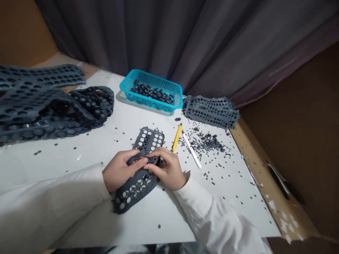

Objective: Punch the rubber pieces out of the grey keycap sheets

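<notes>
A dark grey rubber sheet full of round holes lies on the white table in front of me. My left hand grips its middle, thumb pressed on top. Opposite it, my right hand pinches the same sheet. The sheet bends upward between my two hands. Its far end rests flat with several small rings still in it.
A turquoise basket with small black rubber rings stands at the back. Stacked uncut sheets fill the left. A punched sheet lies at the right. A yellow knife, a white tool and loose rings lie nearby.
</notes>
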Demonstrator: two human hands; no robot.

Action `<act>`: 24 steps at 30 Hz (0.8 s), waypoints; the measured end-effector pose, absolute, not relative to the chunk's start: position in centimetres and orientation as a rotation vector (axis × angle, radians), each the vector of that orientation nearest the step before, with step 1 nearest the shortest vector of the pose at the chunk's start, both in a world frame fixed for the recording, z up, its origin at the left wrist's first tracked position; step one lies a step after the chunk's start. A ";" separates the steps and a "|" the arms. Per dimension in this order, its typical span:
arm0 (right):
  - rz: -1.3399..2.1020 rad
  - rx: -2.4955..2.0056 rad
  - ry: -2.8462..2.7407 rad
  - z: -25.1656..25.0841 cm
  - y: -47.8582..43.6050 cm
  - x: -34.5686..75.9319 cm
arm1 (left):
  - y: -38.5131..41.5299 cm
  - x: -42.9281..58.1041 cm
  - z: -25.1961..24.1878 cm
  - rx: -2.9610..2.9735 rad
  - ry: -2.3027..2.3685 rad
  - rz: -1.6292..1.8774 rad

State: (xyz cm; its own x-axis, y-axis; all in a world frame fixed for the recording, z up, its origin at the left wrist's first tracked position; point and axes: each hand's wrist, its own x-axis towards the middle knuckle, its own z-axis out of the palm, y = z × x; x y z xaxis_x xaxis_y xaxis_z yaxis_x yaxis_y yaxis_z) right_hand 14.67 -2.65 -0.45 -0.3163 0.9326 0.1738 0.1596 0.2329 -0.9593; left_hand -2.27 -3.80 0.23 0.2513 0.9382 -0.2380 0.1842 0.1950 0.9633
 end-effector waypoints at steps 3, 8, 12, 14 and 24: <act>1.258 -1.050 -1.573 -0.8 -2.6 14.5 | -3.7 -2.3 0.1 1.358 1.222 0.765; 1.636 -0.976 -1.234 -1.5 -2.0 14.6 | -3.4 -2.5 -0.3 1.490 1.153 0.753; 1.543 -0.965 -1.326 -0.8 -1.3 15.3 | -3.0 -2.8 -0.1 1.490 1.071 0.732; 1.416 -1.005 -1.418 -0.2 -1.1 15.8 | -2.8 -2.8 0.1 1.476 1.073 0.738; 1.051 -0.984 -1.796 0.2 -1.8 15.3 | -2.8 -2.4 0.3 1.439 1.097 0.701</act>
State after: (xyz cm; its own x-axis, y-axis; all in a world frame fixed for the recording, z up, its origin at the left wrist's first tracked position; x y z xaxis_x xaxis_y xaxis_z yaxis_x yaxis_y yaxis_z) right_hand 15.30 -1.80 0.25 -0.3628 0.8961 0.2555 0.2158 0.3476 -0.9125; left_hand -2.39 -2.79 0.33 0.3870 0.9077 -0.1621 0.2341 0.0733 0.9694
